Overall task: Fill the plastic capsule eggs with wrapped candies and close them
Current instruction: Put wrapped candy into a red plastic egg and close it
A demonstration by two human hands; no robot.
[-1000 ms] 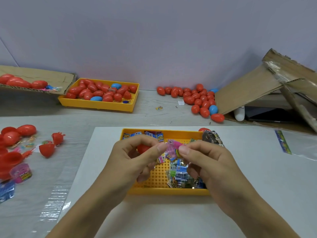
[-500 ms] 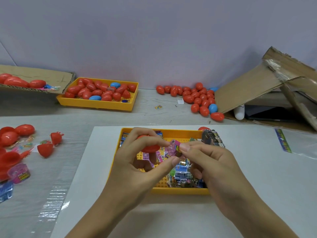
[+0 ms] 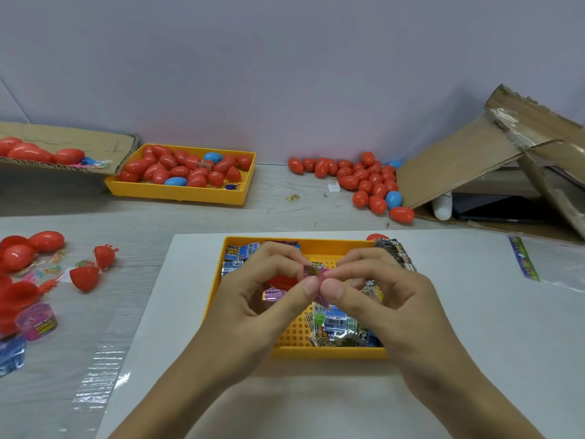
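A pink wrapped candy (image 3: 317, 274) is pinched between both hands above the near yellow tray (image 3: 329, 352). My left hand (image 3: 253, 299) pinches its left side and also holds a red egg half (image 3: 281, 282) under its curled fingers. My right hand (image 3: 386, 299) pinches the candy's right side with thumb and forefinger. More wrapped candies (image 3: 342, 327) lie in the tray below, mostly at the right and back left.
A far yellow tray (image 3: 186, 193) holds red and blue eggs. Loose eggs (image 3: 367, 182) lie at the back middle beside a collapsed cardboard box (image 3: 474, 160). Open red egg halves (image 3: 84, 278) and candies lie at the left. A white sheet (image 3: 474, 312) lies under the near tray.
Both hands drew closer together over the tray. The left hand turned so the red egg half sits lower under its fingers, and its thumb came up to pinch the pink candy too.
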